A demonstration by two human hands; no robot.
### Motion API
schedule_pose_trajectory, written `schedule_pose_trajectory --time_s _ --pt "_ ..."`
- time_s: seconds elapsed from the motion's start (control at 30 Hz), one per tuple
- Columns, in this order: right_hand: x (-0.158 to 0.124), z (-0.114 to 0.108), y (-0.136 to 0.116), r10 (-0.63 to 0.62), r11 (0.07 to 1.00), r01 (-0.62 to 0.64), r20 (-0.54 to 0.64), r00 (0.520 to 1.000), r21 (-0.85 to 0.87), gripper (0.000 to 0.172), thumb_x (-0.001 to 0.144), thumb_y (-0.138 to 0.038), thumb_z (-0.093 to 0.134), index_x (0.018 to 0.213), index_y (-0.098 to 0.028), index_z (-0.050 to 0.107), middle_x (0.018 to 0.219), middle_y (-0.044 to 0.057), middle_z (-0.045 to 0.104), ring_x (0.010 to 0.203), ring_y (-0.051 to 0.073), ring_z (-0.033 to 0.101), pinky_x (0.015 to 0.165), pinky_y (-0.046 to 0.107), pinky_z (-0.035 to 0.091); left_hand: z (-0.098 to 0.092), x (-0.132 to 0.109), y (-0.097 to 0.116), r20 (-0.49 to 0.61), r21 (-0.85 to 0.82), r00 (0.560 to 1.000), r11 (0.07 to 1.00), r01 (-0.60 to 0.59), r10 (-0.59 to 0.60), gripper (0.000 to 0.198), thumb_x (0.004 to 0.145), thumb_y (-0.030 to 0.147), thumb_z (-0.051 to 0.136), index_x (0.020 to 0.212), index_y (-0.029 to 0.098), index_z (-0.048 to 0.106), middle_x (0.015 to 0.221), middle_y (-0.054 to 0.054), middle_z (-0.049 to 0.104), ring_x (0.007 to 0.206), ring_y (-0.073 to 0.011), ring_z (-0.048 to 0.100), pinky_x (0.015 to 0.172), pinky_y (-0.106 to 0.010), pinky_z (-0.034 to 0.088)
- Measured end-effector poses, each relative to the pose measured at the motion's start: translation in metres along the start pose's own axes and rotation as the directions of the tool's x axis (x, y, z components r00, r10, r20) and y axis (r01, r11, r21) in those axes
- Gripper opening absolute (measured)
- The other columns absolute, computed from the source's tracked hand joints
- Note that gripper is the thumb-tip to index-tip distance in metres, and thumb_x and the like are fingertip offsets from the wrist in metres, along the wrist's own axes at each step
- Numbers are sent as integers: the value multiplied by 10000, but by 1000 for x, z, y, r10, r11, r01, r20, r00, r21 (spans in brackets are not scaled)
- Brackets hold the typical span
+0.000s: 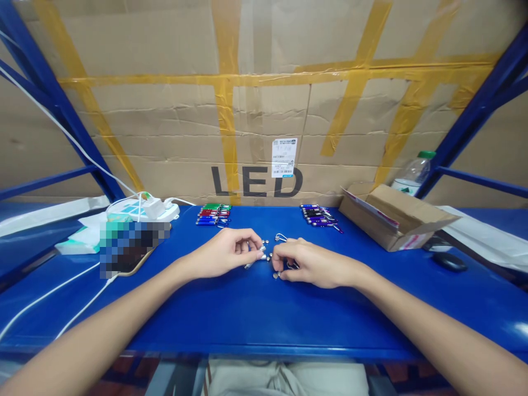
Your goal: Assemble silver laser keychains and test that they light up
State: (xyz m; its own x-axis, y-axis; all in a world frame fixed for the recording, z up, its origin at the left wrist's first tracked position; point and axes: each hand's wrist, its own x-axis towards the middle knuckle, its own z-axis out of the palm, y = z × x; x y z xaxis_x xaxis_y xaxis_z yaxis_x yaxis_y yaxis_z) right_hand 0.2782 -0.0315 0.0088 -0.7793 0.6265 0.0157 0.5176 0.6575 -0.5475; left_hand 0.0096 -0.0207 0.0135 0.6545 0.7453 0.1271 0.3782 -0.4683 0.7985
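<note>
My left hand [225, 252] is closed in a pinch, with small silver pieces [263, 249] at its thumb and fingertips. They look like button cells, though they are too small to be sure. My right hand [311, 263] is curled low over the blue table [247, 313], fingertips down beside a small round silver disc [276, 275]. Whatever its fingers hold is hidden. Beyond that hand lies a silver metal clip or ring [281, 237]. More small silver bits are scattered between the two hands, and part of a metal piece shows under my left fingers.
Green, red and blue pen-like tubes [212, 214] lie in a back-left group; purple and black ones [319, 216] lie back right. A phone [138, 250], cables and power strip [142, 210] occupy the left. An opened carton [396, 214], bottle [414, 173] and black mouse [449, 262] stand right.
</note>
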Motion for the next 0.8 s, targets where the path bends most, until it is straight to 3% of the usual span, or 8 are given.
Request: schedule_pose_trajectory --time_s 0.13,0.3,0.47,0.63,0.8 --pt "1 2 -2 16 1000 -16 -10 1000 11 143 909 -100 707 946 -213 628 965 -15 732 923 190 639 936 329 413 7 1 0 -23 -40 1000 999 -9 8 270 995 406 710 1079 150 708 744 -7 721 671 -142 632 647 -252 471" --pt "3 3 -5 39 996 -39 -5 999 83 216 838 -39 712 943 -205 624 924 -35 690 810 150 592 755 261 422 11 0 0 -106 -31 994 999 -41 38 271 993 407 717 1075 148 716 727 -1 708 651 -128 587 622 -244 440" --pt "4 3 -2 16 996 -14 -29 999 83 222 821 -21 702 917 -203 618 908 -34 693 832 153 593 779 261 415 12 0 -5 -231 5 968 995 -98 97 272 985 404 735 1084 151 722 732 10 681 652 -121 567 648 -254 445" --pt "4 2 -1 10 998 -7 -55 998 58 245 793 12 680 901 -199 617 883 -31 660 824 153 579 741 249 407 14 1 -6 -204 6 976 997 -75 74 280 983 411 733 1084 150 723 727 4 695 647 -122 570 628 -245 438" --pt "3 -1 -4 15 997 -15 -2 1000 81 226 804 -12 715 879 -199 613 850 -42 654 805 149 576 721 243 404 16 1 -5 -179 -1 983 999 -53 52 288 977 415 728 1090 151 724 718 1 704 641 -124 575 613 -240 439"
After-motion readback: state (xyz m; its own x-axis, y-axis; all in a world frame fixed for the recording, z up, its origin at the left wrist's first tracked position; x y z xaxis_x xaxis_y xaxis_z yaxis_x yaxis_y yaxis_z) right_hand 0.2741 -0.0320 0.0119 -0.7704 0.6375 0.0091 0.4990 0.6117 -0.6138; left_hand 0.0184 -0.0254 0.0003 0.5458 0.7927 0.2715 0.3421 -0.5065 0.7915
